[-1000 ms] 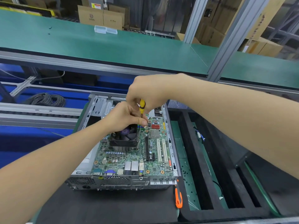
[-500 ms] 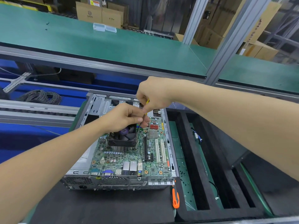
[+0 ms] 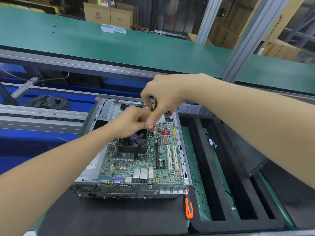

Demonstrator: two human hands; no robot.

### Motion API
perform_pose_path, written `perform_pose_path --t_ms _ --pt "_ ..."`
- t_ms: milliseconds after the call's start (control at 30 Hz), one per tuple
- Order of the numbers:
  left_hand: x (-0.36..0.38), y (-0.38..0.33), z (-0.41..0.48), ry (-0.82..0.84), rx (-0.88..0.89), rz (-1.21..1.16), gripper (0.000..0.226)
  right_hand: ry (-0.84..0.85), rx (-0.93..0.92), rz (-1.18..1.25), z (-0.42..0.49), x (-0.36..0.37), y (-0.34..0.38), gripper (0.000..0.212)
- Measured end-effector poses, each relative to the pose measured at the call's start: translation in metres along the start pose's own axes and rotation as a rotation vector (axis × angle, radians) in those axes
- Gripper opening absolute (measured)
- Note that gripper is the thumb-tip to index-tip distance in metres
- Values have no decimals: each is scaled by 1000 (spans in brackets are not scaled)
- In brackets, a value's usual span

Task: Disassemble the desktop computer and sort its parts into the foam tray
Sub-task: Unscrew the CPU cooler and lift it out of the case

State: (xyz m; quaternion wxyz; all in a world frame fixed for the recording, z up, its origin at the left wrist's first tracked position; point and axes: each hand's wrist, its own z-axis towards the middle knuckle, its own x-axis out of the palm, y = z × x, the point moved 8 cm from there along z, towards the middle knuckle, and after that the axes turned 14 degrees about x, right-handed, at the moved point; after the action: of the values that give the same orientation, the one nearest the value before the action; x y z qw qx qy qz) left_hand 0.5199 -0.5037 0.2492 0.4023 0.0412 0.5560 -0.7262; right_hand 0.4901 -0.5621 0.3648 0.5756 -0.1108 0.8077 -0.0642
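The open desktop case lies flat with its green motherboard exposed. A black CPU fan sits on the board's upper left. Above the fan's right side my right hand grips the yellow and black handle of a screwdriver. Just below, my left hand pinches the screwdriver's shaft, which points down beside the fan. The tip is hidden behind the fan's corner. To the right stands the black foam tray with long slots.
An orange-handled tool lies between the case and the tray. Small black screws dot the green tray bottom. A blue cable sits in one slot. A coil of black cable lies far left, beyond a conveyor rail.
My right hand has shifted up and to the right on the screwdriver handle, and my left hand's fingers have closed tighter on the shaft. The camera view has dropped slightly.
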Motion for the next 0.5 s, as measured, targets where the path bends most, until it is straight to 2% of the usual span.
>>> perform_pose_path --t_ms 67,100,167,333,500 --pt "3 0 -1 17 7 -28 3 159 271 88 3 14 -18 76" --pt "6 -1 -1 48 12 -41 5 207 341 103 4 20 -21 74" --pt "12 -1 -1 114 22 -44 12 194 356 126 8 21 -15 57" --pt "7 3 -1 69 -15 -66 17 -32 160 -163 12 6 11 39" --pt "-1 3 0 0 -20 30 13 -140 -159 -161 0 4 29 13"
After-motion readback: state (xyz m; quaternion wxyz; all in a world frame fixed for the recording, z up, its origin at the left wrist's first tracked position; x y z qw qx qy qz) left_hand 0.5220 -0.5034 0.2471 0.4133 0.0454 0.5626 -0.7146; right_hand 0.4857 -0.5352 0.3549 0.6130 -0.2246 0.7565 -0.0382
